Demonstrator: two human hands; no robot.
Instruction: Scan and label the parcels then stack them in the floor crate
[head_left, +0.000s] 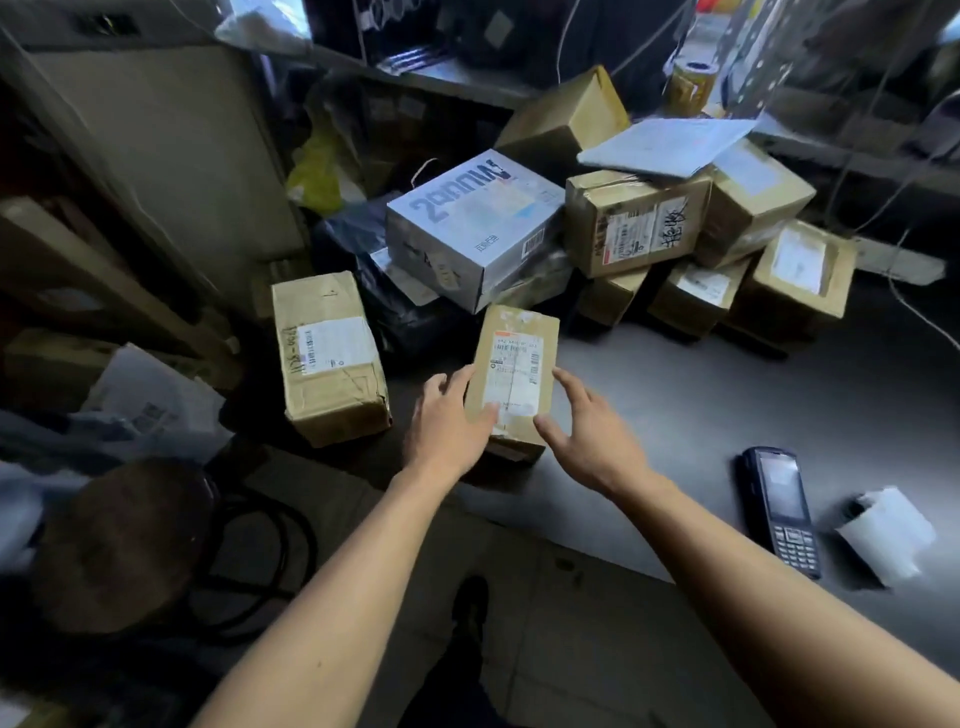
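Note:
A small brown cardboard parcel (517, 364) with a white shipping label lies on the grey table (727, 405) near its left edge. My left hand (449, 421) holds its left side, thumb resting on the label. My right hand (587, 421) hovers at its right side with fingers spread, close to the box; contact is unclear. A black handheld scanner (782, 512) lies on the table to the right, next to a white roll of labels (885, 535). A bigger brown parcel (330, 358) sits to the left.
A heap of parcels fills the back of the table: a grey printed box (475, 223), several brown boxes (636, 223), a flat grey mailer (665, 145). A round brown stool (124, 545) stands on the floor at the left. Cables hang at the right.

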